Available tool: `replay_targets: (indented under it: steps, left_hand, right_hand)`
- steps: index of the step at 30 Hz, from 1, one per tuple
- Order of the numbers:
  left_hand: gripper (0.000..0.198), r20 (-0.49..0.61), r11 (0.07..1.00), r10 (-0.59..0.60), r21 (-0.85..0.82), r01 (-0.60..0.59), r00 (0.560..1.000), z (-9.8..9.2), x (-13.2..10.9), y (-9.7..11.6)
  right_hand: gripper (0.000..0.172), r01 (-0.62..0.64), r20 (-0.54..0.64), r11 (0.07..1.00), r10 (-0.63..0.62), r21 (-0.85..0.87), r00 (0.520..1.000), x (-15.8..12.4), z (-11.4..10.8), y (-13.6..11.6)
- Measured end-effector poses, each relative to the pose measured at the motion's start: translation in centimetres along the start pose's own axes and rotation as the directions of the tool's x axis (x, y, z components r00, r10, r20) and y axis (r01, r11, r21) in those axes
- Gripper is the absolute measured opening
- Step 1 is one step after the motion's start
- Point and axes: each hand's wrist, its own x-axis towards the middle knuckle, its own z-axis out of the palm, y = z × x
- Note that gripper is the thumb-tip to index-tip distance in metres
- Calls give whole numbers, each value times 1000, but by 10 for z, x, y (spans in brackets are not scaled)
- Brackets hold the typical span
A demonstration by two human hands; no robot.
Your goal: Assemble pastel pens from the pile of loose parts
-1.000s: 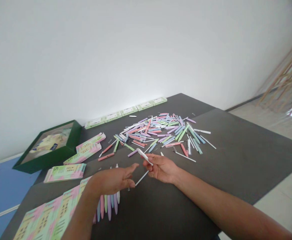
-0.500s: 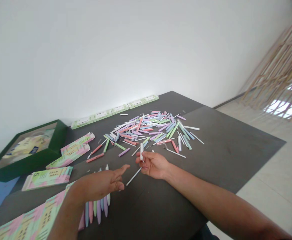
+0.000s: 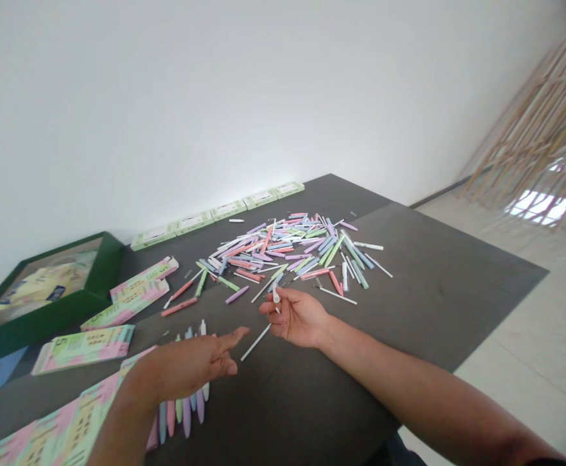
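My right hand (image 3: 298,317) pinches a white pen barrel (image 3: 276,294) between thumb and fingers, one round end tipped toward me. A thin white refill stick (image 3: 255,343) lies just below those fingertips; whether it touches them I cannot tell. To the left, my left hand (image 3: 209,356) hovers with fingers stretched out and nothing in it. Partly hidden under it is a row of pastel pens (image 3: 187,414) in pink, green, blue, purple and white. Ahead of both hands spreads a loose heap of coloured pen parts (image 3: 283,249) and white sticks.
Printed pastel packets (image 3: 86,346) lie on the left of the dark table (image 3: 423,285), more of them (image 3: 44,433) near my left forearm. A green box (image 3: 96,285) with packaging inside stands at the far left. Light green cartons (image 3: 195,223) line the wall.
The white barrel in my right hand has tilted, so its end now faces me more. My left hand stays open in nearly the same place. The view has shifted slightly.
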Motion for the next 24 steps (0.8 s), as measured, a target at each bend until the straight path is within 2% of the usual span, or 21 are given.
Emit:
replay_targets:
  steps: [8,15,24]
  left_hand:
    - [61,19,997,-56,58,55,998,-1,-4,6]
    - [57,-23,996,-77,48,78,997,3,-1,2]
    - [59,10,993,-111,42,110,994,5,-1,-3]
  right_hand:
    - [31,78,-18,995,-77,64,997,-4,8,-4]
    - [28,120,16,983,-124,137,992,-14,18,-14]
    - [27,129,2,990,-129,52,992,-16,18,-14]
